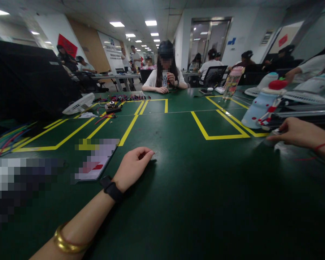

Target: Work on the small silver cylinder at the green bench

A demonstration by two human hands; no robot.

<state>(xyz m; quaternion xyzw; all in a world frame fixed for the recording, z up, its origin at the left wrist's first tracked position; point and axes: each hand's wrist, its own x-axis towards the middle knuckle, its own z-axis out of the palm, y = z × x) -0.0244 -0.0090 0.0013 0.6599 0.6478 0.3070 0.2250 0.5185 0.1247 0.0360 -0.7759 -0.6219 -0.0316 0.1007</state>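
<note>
My left hand (134, 166) rests on the green table (195, 187), its thumb and fingers drawn together in a pinch. Whatever lies between those fingertips, if anything, is too small to make out. Off to the right, my right hand (299, 133) is closed around a small, pale, see-through thing (274, 134) low over the table. Its kind is hidden by the fingers and the blur. Just behind that hand stands a light blue bottle (256, 108) with a red top. A phone-like flat object (100, 160), partly pixelated, lies beside my left wrist.
Yellow tape (227, 137) marks shapes on the table. Bundled wires (124, 97) lie at the back left, near a white fan (78, 104) and a large black box (29, 79). A clear pink-lidded bottle (233, 83) stands back right. Across sits a co-worker (165, 72).
</note>
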